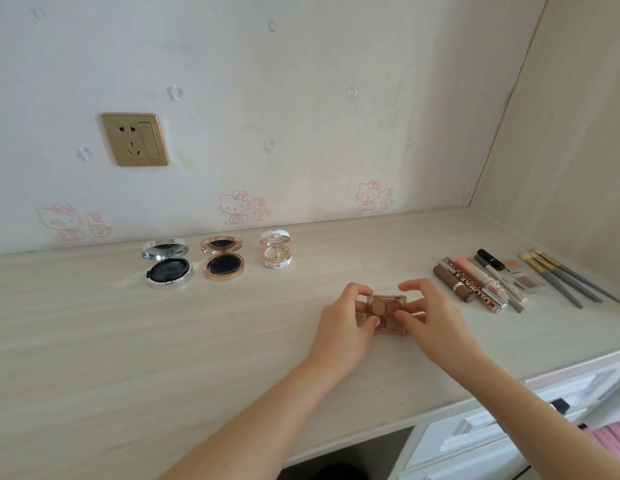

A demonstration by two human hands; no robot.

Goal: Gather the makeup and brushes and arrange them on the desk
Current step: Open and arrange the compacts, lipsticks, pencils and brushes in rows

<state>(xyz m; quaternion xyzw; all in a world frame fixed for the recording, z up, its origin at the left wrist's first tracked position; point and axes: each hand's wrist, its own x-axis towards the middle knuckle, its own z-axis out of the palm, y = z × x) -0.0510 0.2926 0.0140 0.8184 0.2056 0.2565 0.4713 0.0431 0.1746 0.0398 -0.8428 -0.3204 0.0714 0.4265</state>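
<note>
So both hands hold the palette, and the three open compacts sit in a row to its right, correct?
Not quite. The head view shows the three compacts in a row to the left of the palette, not its right. The left hand and right hand do both hold it.

The desk [94,341] lies bare across its left side and front, so there is wide room there. Three open compacts [223,263] stand in a row near the wall [301,133], lids raised, with narrow gaps between them. Right of that row a broad bare strip runs to the tubes [475,282], which lie packed side by side. Brushes [561,278] lie just beyond, near the side panel [561,133] that closes the corner. The left hand [343,327] and right hand [436,323], gripping a palette [386,308], fill the middle front, near the tubes.
</note>
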